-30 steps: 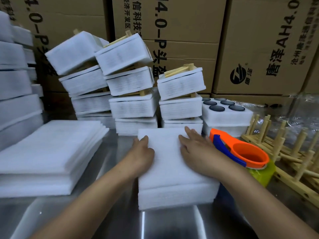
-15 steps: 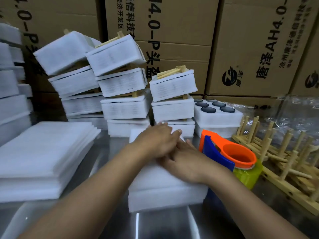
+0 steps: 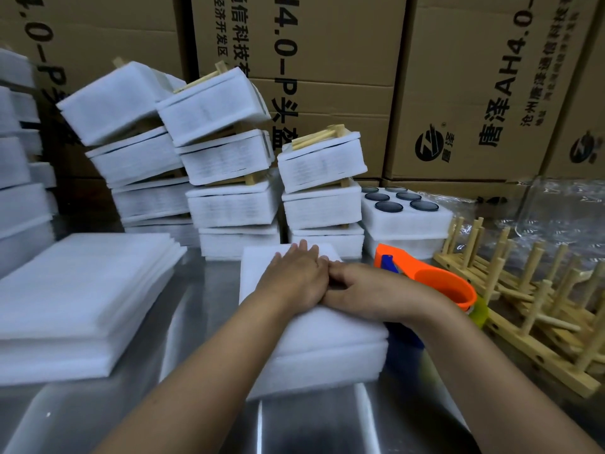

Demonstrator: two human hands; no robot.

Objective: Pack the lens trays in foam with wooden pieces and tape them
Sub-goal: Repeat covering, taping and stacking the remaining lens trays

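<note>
A white foam-covered stack lies on the steel table in front of me. My left hand rests flat on its top with straight fingers, lying partly over my right hand, which also presses down on the foam. An orange and blue tape dispenser sits just right of the stack. Behind it an uncovered foam lens tray shows several dark round lenses. Wooden peg pieces are piled at the right.
Packed foam bundles with wooden sticks are stacked at the back, leaning. A pile of loose foam sheets lies at the left. Cardboard boxes form a wall behind. Clear plastic bags lie at the far right.
My left hand slid right across the foam top and now overlaps my right hand; one second ago the two hands lay apart on the sheet.
</note>
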